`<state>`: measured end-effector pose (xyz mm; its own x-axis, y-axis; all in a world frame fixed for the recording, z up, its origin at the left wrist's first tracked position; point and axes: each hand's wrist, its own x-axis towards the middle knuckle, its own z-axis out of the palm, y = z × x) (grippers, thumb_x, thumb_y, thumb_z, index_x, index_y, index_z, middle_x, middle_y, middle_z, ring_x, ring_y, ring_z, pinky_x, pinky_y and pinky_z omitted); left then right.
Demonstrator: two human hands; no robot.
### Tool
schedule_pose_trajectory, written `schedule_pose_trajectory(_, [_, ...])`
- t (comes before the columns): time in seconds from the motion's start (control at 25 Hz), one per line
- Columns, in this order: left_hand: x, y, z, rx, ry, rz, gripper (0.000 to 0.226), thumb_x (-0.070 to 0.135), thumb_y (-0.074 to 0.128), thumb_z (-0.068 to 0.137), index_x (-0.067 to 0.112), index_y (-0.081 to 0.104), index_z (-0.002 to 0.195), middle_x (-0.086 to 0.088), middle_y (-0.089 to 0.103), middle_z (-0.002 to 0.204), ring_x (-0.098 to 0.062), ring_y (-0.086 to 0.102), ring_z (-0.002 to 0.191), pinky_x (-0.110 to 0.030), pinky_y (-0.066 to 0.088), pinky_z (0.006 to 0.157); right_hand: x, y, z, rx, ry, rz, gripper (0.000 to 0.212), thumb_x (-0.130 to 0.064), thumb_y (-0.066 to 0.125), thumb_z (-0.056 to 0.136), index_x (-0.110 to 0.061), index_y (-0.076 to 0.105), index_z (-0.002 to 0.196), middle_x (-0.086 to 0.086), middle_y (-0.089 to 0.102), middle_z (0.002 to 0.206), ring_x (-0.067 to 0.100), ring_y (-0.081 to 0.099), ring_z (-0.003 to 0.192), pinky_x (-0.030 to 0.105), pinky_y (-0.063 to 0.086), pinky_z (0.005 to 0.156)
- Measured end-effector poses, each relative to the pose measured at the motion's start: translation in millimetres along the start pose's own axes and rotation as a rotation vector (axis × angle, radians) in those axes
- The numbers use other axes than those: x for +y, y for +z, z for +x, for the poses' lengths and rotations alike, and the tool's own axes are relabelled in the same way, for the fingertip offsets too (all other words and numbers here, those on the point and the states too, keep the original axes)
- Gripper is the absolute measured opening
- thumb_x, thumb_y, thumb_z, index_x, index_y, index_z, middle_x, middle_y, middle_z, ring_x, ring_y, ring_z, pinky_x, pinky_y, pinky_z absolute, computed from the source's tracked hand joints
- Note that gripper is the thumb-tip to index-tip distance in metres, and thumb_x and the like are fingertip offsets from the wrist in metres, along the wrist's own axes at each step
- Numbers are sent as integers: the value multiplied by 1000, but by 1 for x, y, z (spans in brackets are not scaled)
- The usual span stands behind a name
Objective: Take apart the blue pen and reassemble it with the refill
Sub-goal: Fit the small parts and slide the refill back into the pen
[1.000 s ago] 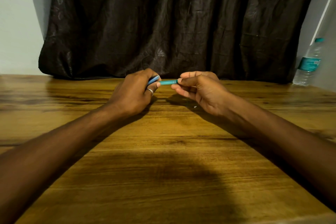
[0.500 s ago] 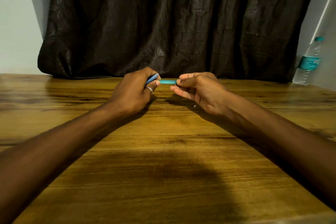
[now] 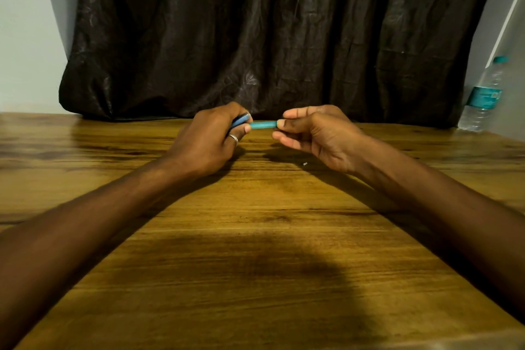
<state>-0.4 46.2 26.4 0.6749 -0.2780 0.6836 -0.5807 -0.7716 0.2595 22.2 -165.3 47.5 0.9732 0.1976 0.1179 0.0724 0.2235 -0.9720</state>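
Note:
The blue pen (image 3: 262, 124) is held level between both hands, a little above the wooden table (image 3: 255, 236) near its far edge. Only a short teal stretch of its barrel shows between the fingers. My left hand (image 3: 210, 139), with a ring on one finger, is closed around the pen's left end, where a darker blue piece (image 3: 240, 120) pokes out between thumb and fingers. My right hand (image 3: 312, 133) pinches the pen's right end with thumb and fingertips. The refill is hidden. A tiny metallic bit (image 3: 305, 163) lies on the table under my right hand.
A dark crumpled curtain (image 3: 270, 37) hangs right behind the table's far edge. A clear water bottle with a teal label (image 3: 483, 96) stands at the far right by the wall. My shadow falls on the near table.
Both hands keep hold of the pen in nearly the same place. The visible teal stretch between them is about as long as before; any twisting cannot be made out.

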Motion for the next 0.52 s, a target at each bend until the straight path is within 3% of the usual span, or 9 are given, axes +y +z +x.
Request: schedule_pose_trajectory(0.52, [0, 0, 0, 10, 50, 11, 14, 28, 55, 100, 23, 60, 111, 4, 65, 97, -14, 61, 87, -45, 54, 75, 0, 2, -5, -10, 41, 30, 35, 9, 68, 84, 3, 61, 117, 16, 78, 84, 22, 77, 76, 24, 61, 62])
